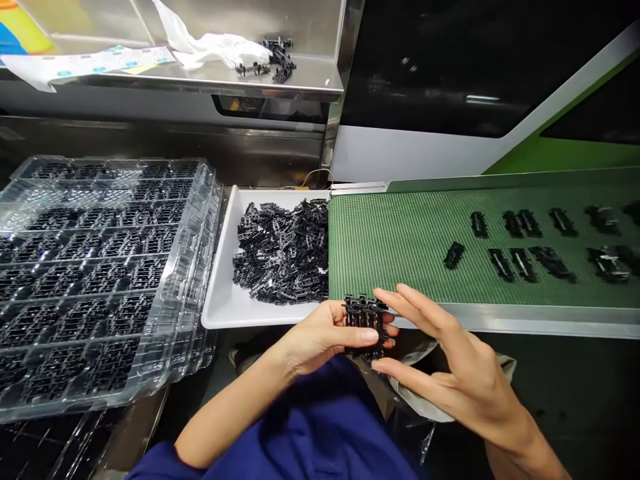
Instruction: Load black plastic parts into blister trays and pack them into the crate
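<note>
In front of my body, my left hand (325,337) is closed around a small stack of black plastic parts (364,313), thumb across the front and fingertips showing behind. Close by on the right is my right hand (450,360), thumb and fingers spread apart around the stack's right side; its fingertips are at or near the edge, and I cannot tell if they touch. A white bin (220,293) beyond my left hand holds a heap of similar black parts (285,253).
A green conveyor belt (390,247) on the right carries several black parts (523,265). Stacked clear trays (187,267) filled with such parts stand on the left. A metal shelf (310,80) above holds white wrapping (215,50) and a few black parts (283,63).
</note>
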### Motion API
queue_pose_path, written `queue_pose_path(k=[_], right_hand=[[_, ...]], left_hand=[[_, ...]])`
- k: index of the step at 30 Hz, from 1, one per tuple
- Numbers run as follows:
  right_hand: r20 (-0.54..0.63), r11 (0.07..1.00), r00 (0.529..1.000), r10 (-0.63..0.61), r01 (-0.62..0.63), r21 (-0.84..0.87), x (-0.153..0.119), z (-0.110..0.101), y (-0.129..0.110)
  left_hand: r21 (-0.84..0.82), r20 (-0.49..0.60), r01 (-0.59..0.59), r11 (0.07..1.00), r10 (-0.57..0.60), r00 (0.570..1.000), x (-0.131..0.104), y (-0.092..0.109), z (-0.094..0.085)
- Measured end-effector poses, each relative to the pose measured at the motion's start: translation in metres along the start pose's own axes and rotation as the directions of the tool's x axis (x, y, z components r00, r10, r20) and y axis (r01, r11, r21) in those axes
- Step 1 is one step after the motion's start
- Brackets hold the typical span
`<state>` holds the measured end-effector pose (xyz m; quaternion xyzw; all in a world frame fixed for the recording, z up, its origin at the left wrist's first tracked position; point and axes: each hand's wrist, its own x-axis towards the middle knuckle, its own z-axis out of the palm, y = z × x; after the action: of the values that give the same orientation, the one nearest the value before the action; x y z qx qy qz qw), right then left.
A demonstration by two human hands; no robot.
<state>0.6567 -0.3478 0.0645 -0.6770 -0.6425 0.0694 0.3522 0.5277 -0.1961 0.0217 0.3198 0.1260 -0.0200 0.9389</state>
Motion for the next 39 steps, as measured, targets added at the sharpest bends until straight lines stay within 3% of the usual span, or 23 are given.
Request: queue_pose_path(k=[5,7,8,9,10,12,13,15,17,18,21,22,24,29,32,36,39], right_hand=[[0.079,0.990,0.995,0.056,-0.066,0.127,0.006,-0.003,0.017],[0.049,0.974,0.976,0.211,-0.214,0.070,0.016,-0.013,0.043],[-0.025,0.943,0.943,0.331,-0.332,-0.031,0.021,-0.019,0.060],[-0.147,0.865,0.877,0.457,-0.477,-0.159,0.027,-0.026,0.079],[-0.262,0.738,0.789,0.556,-0.613,-0.281,0.031,-0.032,0.099],[-0.365,0.505,0.638,0.678,-0.765,-0.400,0.038,-0.042,0.134],[-0.358,0.450,0.597,0.718,-0.790,-0.416,0.040,-0.045,0.146],[-0.329,0.443,0.574,0.750,-0.805,-0.394,0.041,-0.049,0.156],[-0.314,0.492,0.598,0.737,-0.794,-0.357,0.039,-0.050,0.144],[-0.271,0.558,0.639,0.720,-0.765,-0.321,0.037,-0.051,0.131],[0.076,0.854,0.853,0.517,-0.508,-0.113,0.030,-0.051,0.078],[0.203,0.917,0.897,0.393,-0.397,-0.020,0.029,-0.051,0.061],[0.324,0.957,0.919,0.224,-0.270,0.107,0.030,-0.048,0.035],[0.178,0.903,0.937,0.302,-0.341,0.263,0.035,-0.022,0.017],[0.049,0.916,0.964,0.263,-0.265,0.302,0.033,-0.007,0.020],[-0.131,0.977,0.978,0.164,-0.142,0.162,0.026,0.004,0.018],[-0.064,0.997,0.996,0.067,-0.065,0.029,0.022,0.003,0.015]], left_hand=[[-0.030,-0.025,0.033,0.999,-0.034,0.999,0.003,-0.001,0.002],[-0.027,-0.056,0.032,0.999,-0.033,0.998,0.004,-0.001,0.004],[-0.019,-0.073,0.024,1.000,-0.025,0.997,0.004,-0.001,0.005],[-0.007,-0.091,0.015,1.000,-0.015,0.996,0.004,-0.001,0.006],[0.007,-0.104,0.008,1.000,-0.007,0.995,0.004,-0.001,0.006],[0.030,-0.118,0.002,1.000,0.002,0.993,0.005,-0.001,0.005],[0.036,-0.122,-0.004,0.999,0.008,0.993,0.005,-0.001,0.005],[0.038,-0.136,-0.032,0.999,0.037,0.990,0.006,0.000,0.004],[0.027,-0.182,-0.077,0.997,0.081,0.980,0.007,0.002,0.002],[0.022,-0.211,-0.090,0.996,0.093,0.973,0.008,0.003,0.001],[0.022,-0.259,-0.077,0.997,0.080,0.962,0.010,0.009,-0.004],[0.029,-0.240,-0.053,0.998,0.058,0.969,0.011,0.010,-0.006],[0.046,-0.167,-0.006,0.999,0.014,0.986,0.012,0.011,-0.009],[0.052,-0.031,0.034,0.998,-0.032,0.999,0.014,0.007,-0.012],[-0.017,0.019,0.078,0.997,-0.077,0.997,0.012,0.004,-0.010],[-0.077,-0.026,0.068,0.995,-0.071,0.997,0.008,0.003,-0.005],[-0.076,-0.082,0.035,0.996,-0.042,0.996,0.006,0.003,-0.002]])
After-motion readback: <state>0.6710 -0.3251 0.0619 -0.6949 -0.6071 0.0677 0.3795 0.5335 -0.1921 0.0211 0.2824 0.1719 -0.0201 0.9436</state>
